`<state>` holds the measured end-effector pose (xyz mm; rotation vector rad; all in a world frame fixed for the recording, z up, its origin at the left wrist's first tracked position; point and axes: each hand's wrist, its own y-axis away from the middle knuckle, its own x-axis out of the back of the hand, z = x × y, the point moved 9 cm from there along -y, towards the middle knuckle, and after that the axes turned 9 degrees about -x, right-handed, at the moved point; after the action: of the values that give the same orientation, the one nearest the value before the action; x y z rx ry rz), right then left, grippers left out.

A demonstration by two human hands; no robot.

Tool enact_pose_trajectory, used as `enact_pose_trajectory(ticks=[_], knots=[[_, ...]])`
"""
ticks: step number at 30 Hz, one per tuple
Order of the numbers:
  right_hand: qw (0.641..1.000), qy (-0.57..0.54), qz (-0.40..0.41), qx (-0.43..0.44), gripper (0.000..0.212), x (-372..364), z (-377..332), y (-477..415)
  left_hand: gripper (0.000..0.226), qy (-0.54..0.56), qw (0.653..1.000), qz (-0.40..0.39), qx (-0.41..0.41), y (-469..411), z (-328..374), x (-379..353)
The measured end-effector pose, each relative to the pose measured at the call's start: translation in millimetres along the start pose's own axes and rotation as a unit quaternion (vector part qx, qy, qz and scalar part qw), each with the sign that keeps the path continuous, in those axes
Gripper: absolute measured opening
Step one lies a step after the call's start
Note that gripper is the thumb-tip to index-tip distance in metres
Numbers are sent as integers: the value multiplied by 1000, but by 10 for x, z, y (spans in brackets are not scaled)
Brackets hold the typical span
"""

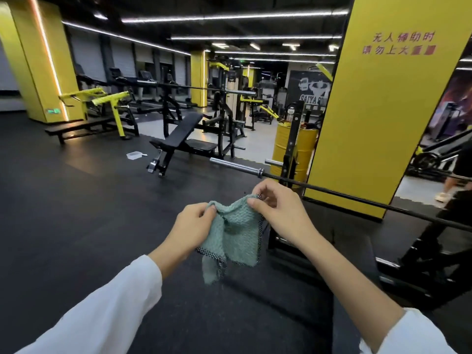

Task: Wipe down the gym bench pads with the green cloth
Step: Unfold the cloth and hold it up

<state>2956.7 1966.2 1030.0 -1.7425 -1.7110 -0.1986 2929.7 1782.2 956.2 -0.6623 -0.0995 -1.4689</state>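
Two hands hold a green cloth up in the near centre, above a dark rubber floor. The left hand pinches the cloth's upper left corner; the right hand pinches its upper right edge. The cloth hangs folded between them. Farther off, left of centre, stands a black incline bench, well apart from the cloth. A barbell crosses on the right, beside a yellow pillar.
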Motion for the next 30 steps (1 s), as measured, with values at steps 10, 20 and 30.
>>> enact_pose_trajectory(ticks=[10, 20, 30], knots=[[982, -25, -140, 125, 15, -1111, -146, -890, 34, 156, 977, 51, 136, -979, -614, 328], [975, 16, -159, 156, 24, -2164, -108, -1935, 28, 195, 944, 132, 233, -1425, -1512, 1064], [980, 4, -153, 124, 13, -3345, -300, -3191, 32, -73, 985, 80, 136, -2367, -2479, 2346]])
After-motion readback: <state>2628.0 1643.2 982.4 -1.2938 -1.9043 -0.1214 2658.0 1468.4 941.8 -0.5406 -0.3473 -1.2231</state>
